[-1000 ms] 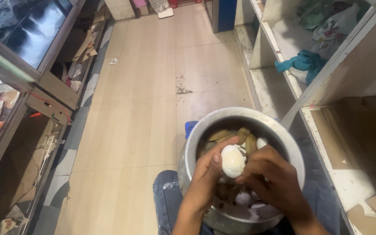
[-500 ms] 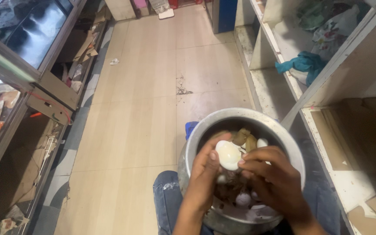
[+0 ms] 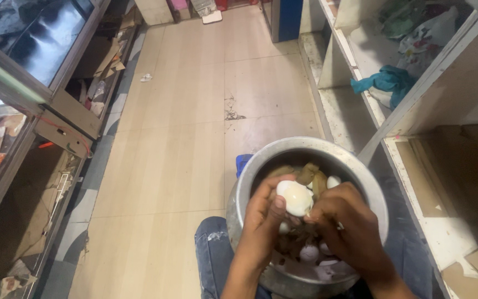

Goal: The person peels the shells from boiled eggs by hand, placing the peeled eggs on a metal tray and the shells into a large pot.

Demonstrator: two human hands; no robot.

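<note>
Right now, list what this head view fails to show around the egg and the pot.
- Lower side of the peeled egg: covered by the left hand and the right hand.
- Bottom of the metal pot: hidden behind both hands; the pot's lower wall is cut off by the frame's bottom edge.
- Brown scraps in the pot: too small and dim to identify.
- Teal cloth on the shelf: partly hidden by the shelf board.

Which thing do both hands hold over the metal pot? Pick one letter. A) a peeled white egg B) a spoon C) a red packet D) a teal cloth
A: the left hand and right hand grip a peeled white egg above the metal pot, which holds more eggs and brown shell pieces.
</note>
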